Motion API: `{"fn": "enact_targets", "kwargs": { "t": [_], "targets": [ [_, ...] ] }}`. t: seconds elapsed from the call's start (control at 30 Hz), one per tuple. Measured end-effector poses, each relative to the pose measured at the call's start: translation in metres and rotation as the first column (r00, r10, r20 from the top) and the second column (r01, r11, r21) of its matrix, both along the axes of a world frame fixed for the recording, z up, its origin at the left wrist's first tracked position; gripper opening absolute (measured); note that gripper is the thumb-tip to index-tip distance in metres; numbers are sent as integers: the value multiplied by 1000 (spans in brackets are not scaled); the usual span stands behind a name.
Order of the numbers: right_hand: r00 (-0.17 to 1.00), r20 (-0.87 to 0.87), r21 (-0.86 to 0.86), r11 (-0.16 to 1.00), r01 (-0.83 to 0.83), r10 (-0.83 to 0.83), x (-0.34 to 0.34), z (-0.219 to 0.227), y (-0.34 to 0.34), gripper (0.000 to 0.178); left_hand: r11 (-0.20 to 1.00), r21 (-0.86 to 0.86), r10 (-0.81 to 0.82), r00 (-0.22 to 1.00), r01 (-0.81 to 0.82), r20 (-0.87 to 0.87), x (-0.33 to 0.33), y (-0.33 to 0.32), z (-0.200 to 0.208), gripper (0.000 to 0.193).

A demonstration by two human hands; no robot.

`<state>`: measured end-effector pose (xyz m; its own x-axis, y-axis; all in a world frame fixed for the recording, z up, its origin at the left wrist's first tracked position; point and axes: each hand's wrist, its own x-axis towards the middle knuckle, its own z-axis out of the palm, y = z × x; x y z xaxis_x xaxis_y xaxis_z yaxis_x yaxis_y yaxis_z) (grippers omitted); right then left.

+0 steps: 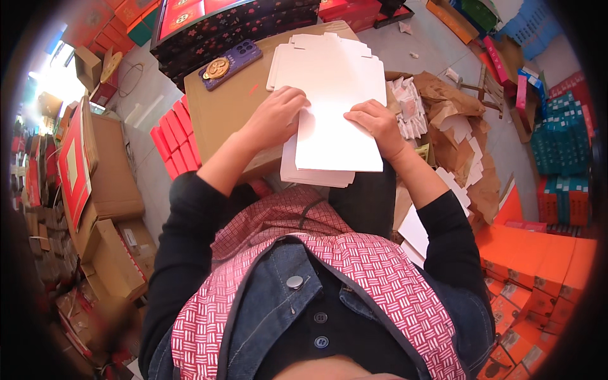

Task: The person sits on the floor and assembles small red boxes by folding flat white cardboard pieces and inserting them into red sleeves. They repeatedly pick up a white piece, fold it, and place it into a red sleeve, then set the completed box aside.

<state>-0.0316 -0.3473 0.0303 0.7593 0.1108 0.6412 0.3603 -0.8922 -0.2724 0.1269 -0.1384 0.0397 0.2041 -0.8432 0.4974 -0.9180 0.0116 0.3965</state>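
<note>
A flat white die-cut cardboard blank (339, 142), its near end straight and its far end notched with flaps, lies on a stack of similar white blanks (313, 177). My left hand (277, 117) is closed at its left edge, fingers curled with the tips on the card. On the opposite edge, my right hand (378, 126) pinches the same blank, thumb and fingers pressed together. The near end of the stack juts over the edge of a brown cardboard box (234, 117), above my lap.
A purple phone (244, 58) with a round gold grip lies on the box's far left. Dark floral boxes (234, 38) stand behind it. Crumpled brown paper (449, 104) and small white packets (408, 107) sit to the right. Orange boxes (532, 259) are stacked at the lower right.
</note>
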Motion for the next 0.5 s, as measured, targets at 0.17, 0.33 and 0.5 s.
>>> {"fn": "enact_targets", "kwargs": {
  "t": [0.17, 0.33, 0.5],
  "targets": [
    [996, -85, 56, 998, 6, -1, -3, -1, -1, 15, 992, 69, -101, 991, 107, -89, 12, -10, -22, 14],
    [982, -191, 152, 988, 26, 4, -1, -3, -10, 15, 995, 55, -71, 972, 85, -222, 13, -16, -26, 9],
    [733, -654, 512, 823, 246, 188, 14, 6, -42, 16, 964, 249, 122, 686, 89, -717, 17, -22, -8, 13]
  ]
}}
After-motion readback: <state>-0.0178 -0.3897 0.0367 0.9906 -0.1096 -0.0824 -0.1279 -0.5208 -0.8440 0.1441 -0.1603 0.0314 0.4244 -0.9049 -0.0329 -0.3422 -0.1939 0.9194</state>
